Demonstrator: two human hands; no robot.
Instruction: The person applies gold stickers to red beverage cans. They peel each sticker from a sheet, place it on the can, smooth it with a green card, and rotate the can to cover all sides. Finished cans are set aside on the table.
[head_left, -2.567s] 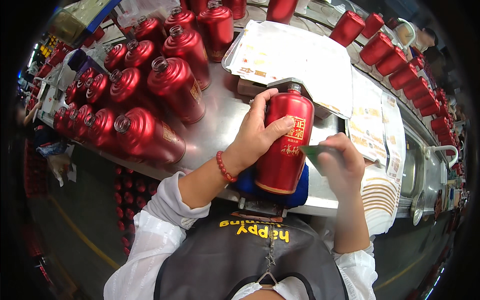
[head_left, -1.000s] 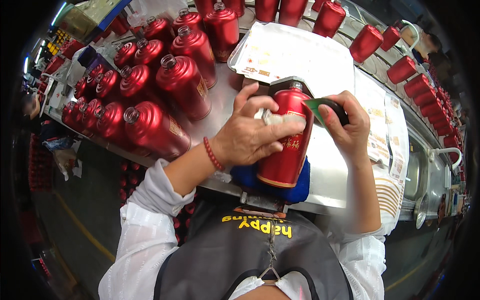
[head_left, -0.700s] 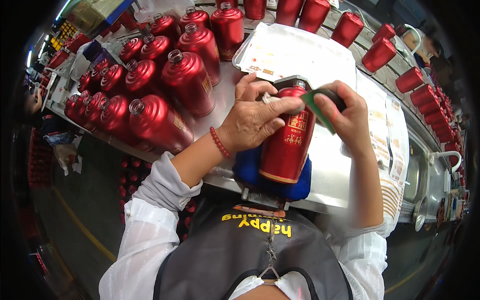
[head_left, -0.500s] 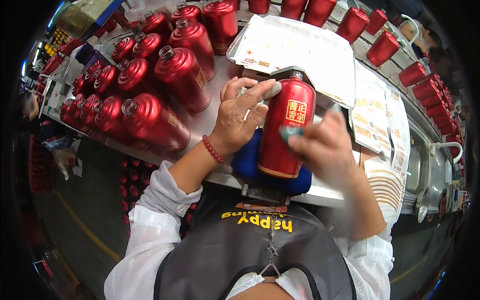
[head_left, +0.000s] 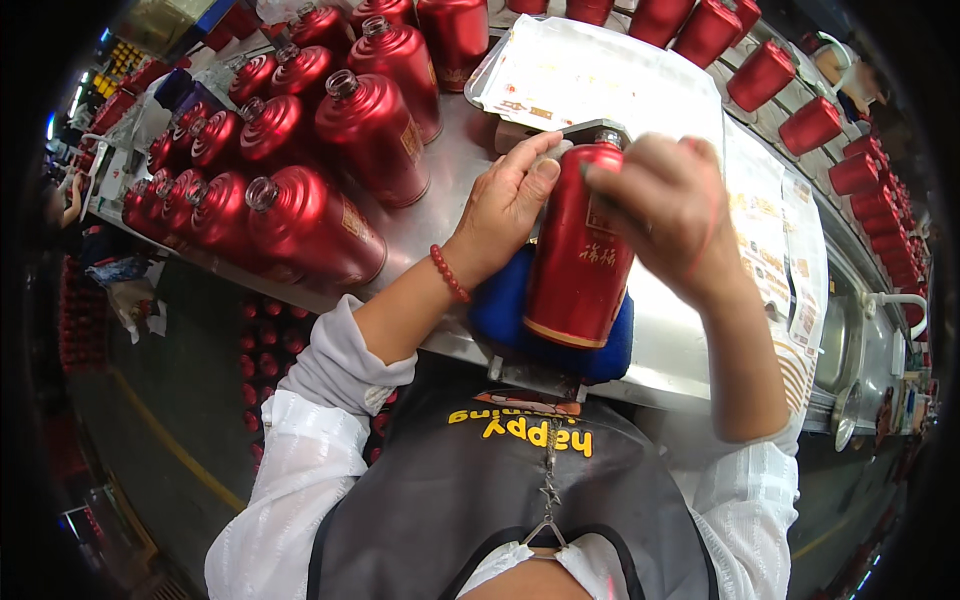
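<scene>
A glossy red bottle point(head_left: 580, 265) with gold lettering leans back on a blue cloth pad point(head_left: 500, 300) at the table's front edge. Its clear neck lies against a grey metal rest point(head_left: 578, 128). My left hand point(head_left: 508, 195) grips the bottle's upper left side, with a pale cover on one fingertip. Across the upper right of the bottle is my right hand point(head_left: 670, 205), closed and partly smeared by motion. A small green thing point(head_left: 588, 172) shows at its fingertips against the bottle's shoulder; its kind cannot be made out.
Several red bottles point(head_left: 365, 135) stand crowded on the metal table to the left. White printed sheets point(head_left: 600, 70) lie beyond the bottle and to the right. Further right are more red bottles point(head_left: 760, 75) in a row, a sink point(head_left: 850, 310) and a white tap point(head_left: 900, 300).
The bottle has turned, so its square gold label has shifted right and other gold lettering faces up. My right hand has moved up toward the bottle's shoulder. The left hand still holds its upper side.
</scene>
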